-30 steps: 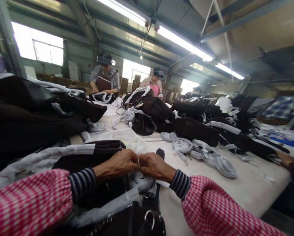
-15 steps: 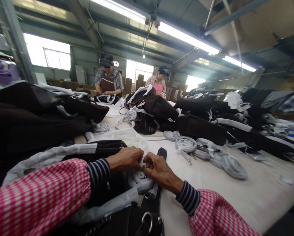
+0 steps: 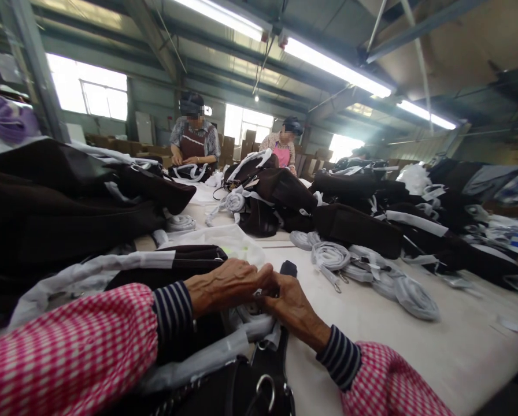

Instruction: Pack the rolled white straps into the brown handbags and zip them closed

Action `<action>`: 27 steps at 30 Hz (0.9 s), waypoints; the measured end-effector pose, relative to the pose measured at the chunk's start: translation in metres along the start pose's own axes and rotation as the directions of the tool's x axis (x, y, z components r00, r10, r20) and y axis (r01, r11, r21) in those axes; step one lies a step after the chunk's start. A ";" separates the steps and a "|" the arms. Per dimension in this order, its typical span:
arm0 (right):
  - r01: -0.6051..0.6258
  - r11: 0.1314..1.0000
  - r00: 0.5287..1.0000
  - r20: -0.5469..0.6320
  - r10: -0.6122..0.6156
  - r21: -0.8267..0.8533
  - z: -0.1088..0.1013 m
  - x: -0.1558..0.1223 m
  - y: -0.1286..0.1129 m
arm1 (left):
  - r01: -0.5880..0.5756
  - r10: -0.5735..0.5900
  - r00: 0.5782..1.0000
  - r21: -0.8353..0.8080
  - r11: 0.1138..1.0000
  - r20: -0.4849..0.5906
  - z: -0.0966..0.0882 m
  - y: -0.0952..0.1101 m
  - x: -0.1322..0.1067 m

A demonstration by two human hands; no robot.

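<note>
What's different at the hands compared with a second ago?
The left hand slid right and now overlaps the fingertips of the right hand; earlier they met fingertip to fingertip. Both remain on the white-wrapped strap atop the dark bag. The strap bundles on the table lie unchanged.

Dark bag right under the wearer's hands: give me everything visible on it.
The dark bag lies at the near end of the pale table, partly cut off by the frame. It looks like smooth black leather-like material. A silver metal ring sits on it, with a black strap running up from there. A whitish translucent wrap covers its handle. The left hand and right hand rest on top, fingers meeting; their grip is hidden.
</note>
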State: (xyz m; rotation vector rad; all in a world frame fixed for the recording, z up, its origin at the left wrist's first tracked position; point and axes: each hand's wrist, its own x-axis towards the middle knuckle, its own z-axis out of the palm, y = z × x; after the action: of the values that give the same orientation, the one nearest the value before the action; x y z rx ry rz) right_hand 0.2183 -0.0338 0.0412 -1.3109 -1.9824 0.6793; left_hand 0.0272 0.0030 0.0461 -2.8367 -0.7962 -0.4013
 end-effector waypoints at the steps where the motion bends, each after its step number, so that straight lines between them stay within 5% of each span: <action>1: -0.022 1.000 1.000 -0.002 0.022 0.018 0.001 -0.001 0.001 | 0.006 -0.006 1.000 -0.022 1.000 0.004 0.000 0.001 -0.001; 7: -0.064 0.994 0.997 0.044 0.060 0.089 -0.001 -0.003 0.005 | 0.155 -0.150 0.988 -0.158 0.975 0.042 -0.002 0.010 -0.015; 17: -0.047 0.999 0.945 0.323 0.052 -0.024 -0.015 0.021 -0.019 | 0.245 -0.281 0.957 -0.326 0.913 -0.067 0.035 -0.003 -0.022; 24: -0.299 0.946 0.924 0.287 0.254 0.126 -0.009 0.029 0.001 | 0.339 -0.381 0.925 -0.425 0.839 -0.014 0.026 0.000 -0.017; 27: -0.308 0.942 0.931 0.246 0.269 0.133 -0.008 0.023 -0.001 | 0.368 -0.411 0.911 -0.437 0.821 -0.005 0.023 0.002 -0.017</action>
State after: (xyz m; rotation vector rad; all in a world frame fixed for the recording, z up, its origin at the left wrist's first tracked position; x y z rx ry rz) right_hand 0.2169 -0.0122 0.0523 -1.4906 -1.8679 1.1581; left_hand 0.0185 -0.0015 0.0190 -2.9873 -1.4369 -0.8691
